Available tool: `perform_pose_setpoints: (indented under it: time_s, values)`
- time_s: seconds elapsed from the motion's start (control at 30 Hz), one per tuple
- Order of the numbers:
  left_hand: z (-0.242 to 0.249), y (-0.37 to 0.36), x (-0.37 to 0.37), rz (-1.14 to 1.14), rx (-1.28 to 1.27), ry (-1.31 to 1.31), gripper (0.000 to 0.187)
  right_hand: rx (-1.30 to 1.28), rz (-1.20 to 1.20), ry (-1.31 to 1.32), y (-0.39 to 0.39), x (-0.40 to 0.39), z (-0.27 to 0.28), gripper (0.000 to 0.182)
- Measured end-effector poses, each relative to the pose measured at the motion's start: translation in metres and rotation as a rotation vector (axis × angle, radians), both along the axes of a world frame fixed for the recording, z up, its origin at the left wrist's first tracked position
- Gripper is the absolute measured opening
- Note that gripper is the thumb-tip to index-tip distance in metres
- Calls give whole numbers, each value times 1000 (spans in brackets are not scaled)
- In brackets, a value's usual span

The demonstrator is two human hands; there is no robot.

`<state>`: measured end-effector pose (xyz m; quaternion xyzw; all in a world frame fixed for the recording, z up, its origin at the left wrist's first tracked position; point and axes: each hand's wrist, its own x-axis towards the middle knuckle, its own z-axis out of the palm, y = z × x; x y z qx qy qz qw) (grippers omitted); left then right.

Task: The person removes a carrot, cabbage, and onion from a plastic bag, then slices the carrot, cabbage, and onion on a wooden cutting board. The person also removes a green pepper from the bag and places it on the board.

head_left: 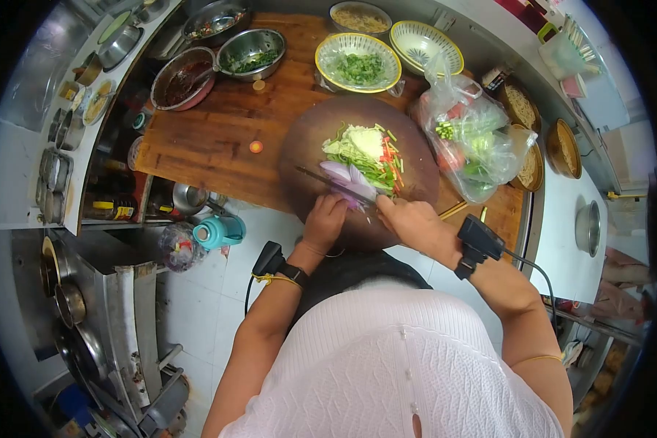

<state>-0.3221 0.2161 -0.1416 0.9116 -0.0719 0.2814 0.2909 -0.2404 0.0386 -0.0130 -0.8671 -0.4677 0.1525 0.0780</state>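
Note:
On the round chopping board (310, 135), my right hand (415, 225) is closed around the handle of a kitchen knife (321, 178), whose dark blade points left. Slices of purple onion (337, 170) lie just beyond the blade. My left hand (326, 221) has its fingers curled and pressed onto a piece of purple onion on the near side of the blade; the fingers partly hide it. Behind the onion slices is a pile of shredded cabbage (361, 142), with red strips (396, 162) and green strips (378, 174) alongside.
A plastic bag of vegetables (474, 139) rests against the board's right side. Behind stand a yellow-rimmed bowl of chopped greens (321, 64), a metal bowl of greens (230, 51) and a bowl of dark sauce (169, 79). Chopsticks (454, 210) lie right; a teal flask (220, 231) stands below left.

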Motion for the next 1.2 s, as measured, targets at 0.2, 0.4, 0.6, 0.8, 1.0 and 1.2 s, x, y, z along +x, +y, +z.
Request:
perform_pose_setpoints:
  time_s: [0.2, 0.4, 0.6, 0.8, 1.0, 1.2]
  values:
    - [-1, -1, 0, 24, 1, -8, 15, -66, -11, 19, -1, -8, -12, 14]
    - [4, 0, 2, 5, 16, -52, 14, -29, 26, 19, 5, -2, -1, 14]
    - [-4, -1, 2, 8, 4, -40, 14, -76, 5, 66, 4, -6, -6, 17]
    - [2, -1, 2, 11, 39, -56, 11, 43, -29, 60, 9, 0, -11, 18]
    - [1, -1, 1, 17, 36, -49, 11, -100, -29, 126, 8, 1, 18, 18]
    - [0, 1, 0, 17, -16, -18, 12, -103, -30, 140, 7, -1, -8, 19]
